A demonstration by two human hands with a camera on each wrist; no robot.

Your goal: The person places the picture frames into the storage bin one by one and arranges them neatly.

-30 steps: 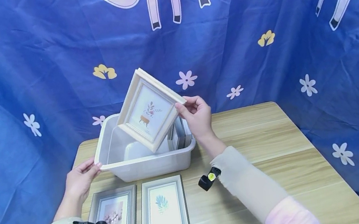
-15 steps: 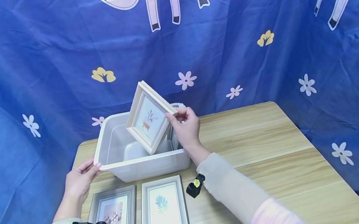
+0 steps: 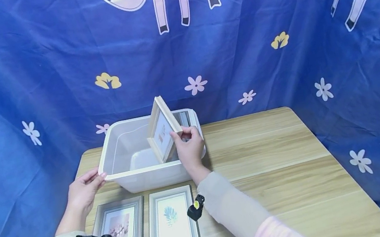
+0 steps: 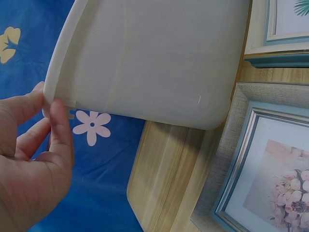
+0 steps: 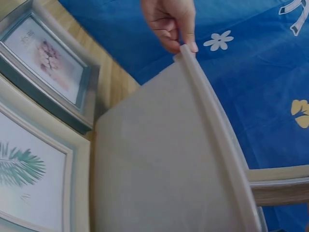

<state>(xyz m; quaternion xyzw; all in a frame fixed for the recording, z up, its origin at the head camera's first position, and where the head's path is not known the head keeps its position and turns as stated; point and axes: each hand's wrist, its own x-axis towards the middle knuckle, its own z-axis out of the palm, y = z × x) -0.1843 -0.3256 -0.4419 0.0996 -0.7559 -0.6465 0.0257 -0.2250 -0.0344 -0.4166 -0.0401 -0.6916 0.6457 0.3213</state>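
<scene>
My left hand (image 3: pixel 83 194) pinches the rim of the white plastic bin (image 3: pixel 146 170) at its front left corner; the left wrist view shows thumb and fingers on that rim (image 4: pixel 57 72). A cream picture frame (image 3: pixel 163 134) stands tilted on a corner, partly inside the bin, its top above the rim. Thumb and fingers of my right hand (image 3: pixel 190 148) pinch the frame's right corner. Behind that hand, darker frames (image 3: pixel 184 118) are at the bin's right end, partly hidden. Part of a frame (image 5: pixel 280 186) shows at the right wrist view's lower right.
Two framed pictures lie face up before the bin: a grey one with pink flowers (image 3: pixel 118 233) at left, and a pale one with a blue-green leaf (image 3: pixel 172 226) beside it. The wooden table (image 3: pixel 278 171) extends right. A blue patterned cloth (image 3: pixel 239 51) hangs behind.
My right hand has brought the cream frame down and to the right, lower into the bin, and turned it more edge-on. The left hand keeps its grip on the rim.
</scene>
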